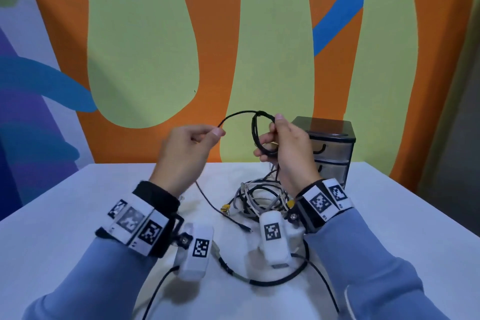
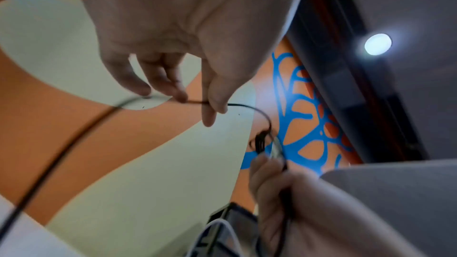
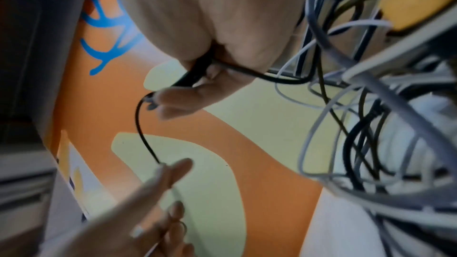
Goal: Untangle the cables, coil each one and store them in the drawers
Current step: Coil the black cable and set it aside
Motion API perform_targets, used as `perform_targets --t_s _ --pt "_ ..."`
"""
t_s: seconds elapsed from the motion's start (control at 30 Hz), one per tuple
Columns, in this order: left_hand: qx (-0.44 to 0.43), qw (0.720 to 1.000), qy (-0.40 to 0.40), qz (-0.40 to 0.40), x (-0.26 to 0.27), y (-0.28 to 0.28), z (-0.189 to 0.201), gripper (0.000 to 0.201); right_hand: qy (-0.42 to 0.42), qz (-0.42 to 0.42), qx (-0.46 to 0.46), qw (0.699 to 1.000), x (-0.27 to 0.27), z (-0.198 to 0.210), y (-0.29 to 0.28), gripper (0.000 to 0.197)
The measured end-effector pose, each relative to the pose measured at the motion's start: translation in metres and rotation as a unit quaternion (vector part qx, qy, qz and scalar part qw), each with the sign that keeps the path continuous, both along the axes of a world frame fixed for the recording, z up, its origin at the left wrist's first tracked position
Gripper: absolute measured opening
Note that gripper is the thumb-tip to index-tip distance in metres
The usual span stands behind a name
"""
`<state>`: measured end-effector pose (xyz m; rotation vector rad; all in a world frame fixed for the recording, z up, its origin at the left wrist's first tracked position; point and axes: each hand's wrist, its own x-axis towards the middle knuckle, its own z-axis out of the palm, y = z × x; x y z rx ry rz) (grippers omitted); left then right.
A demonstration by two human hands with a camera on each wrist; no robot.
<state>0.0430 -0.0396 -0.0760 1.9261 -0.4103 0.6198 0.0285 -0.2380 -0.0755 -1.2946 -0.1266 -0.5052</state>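
Black cable (image 1: 237, 115); white table (image 1: 389, 215); orange-green-blue wall (image 1: 213, 34); blue sleeves (image 1: 104, 273).

White table (image 1: 78, 215), set against the painted wall. Near its middle lies a tangled pile of cables (image 1: 259, 197), grey, white and black strands looped through each other, with yellow connectors (image 1: 225, 208) showing at its front edge. One thin black cable end (image 1: 233, 221) trails out of the pile toward the front. At the back right stands a small drawer unit (image 1: 330, 148), dark top and clear drawer fronts, just beside the pile.
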Motion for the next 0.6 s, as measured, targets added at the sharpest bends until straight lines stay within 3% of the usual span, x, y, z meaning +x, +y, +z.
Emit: perform_targets --t_s 0.07,0.13,0.2,0.27,0.43,0.5,0.6 --pt "0.111 0.991 -0.058 0.05 0.0 -0.003 -0.005 0.024 0.019 0.088 0.028 0.996 -0.003 0.002 0.008 0.034" --pt "0.112 0.991 -0.059 0.033 0.0 -0.008 -0.006 0.026 0.019 0.122 -0.024 0.992 -0.005 -0.002 0.016 0.037" --pt "0.023 0.999 -0.006 -0.043 0.001 -0.012 -0.005 0.025 0.002 0.088 -0.144 0.986 -0.005 -0.008 0.02 0.043" --pt "-0.091 0.985 0.075 -0.129 -0.004 -0.015 -0.002 0.021 -0.031 0.029 -0.247 0.968 -0.003 -0.013 0.021 0.044" --pt "-0.185 0.937 0.192 -0.225 -0.022 -0.022 0.006 0.019 -0.082 -0.067 -0.282 0.953 0.008 -0.018 0.012 0.049" --pt "-0.193 0.947 0.17 -0.193 -0.023 -0.026 0.007 0.028 -0.079 -0.059 -0.265 0.959 0.01 -0.02 0.012 0.046" --pt "-0.094 0.985 0.042 -0.141 -0.027 -0.028 0.008 0.053 -0.076 -0.082 -0.264 0.958 0.013 -0.021 0.013 0.044"
